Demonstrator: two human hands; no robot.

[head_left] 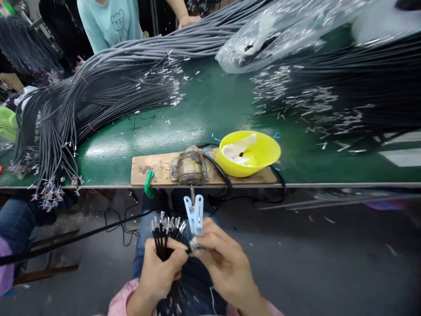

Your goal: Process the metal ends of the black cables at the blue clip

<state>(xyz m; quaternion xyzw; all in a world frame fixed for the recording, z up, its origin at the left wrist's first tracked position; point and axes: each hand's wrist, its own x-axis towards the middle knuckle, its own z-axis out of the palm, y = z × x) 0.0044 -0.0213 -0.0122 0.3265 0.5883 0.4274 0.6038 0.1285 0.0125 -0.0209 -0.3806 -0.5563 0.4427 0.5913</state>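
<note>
My left hand (161, 267) is closed round a bundle of black cables (162, 237), whose stripped, silvery ends point up. One cable leans out to the right, between my left thumb and forefinger. My right hand (226, 259) pinches the whitish, shiny end of that cable (193, 242); its fingers partly cover it. Just above my right fingertips, a light blue clothes peg (195, 213) is fixed to the shaft of a small motor (190, 167). The motor sits on a wooden board (158, 164) at the table's front edge.
A yellow bowl (250, 151) with a white item inside stands on the board, beside a green clip (149, 184). Grey cables (108, 79) lie left, black cables (368, 87) right, on the green table (217, 101). A plastic bag (263, 39) and another person (115, 22) are behind.
</note>
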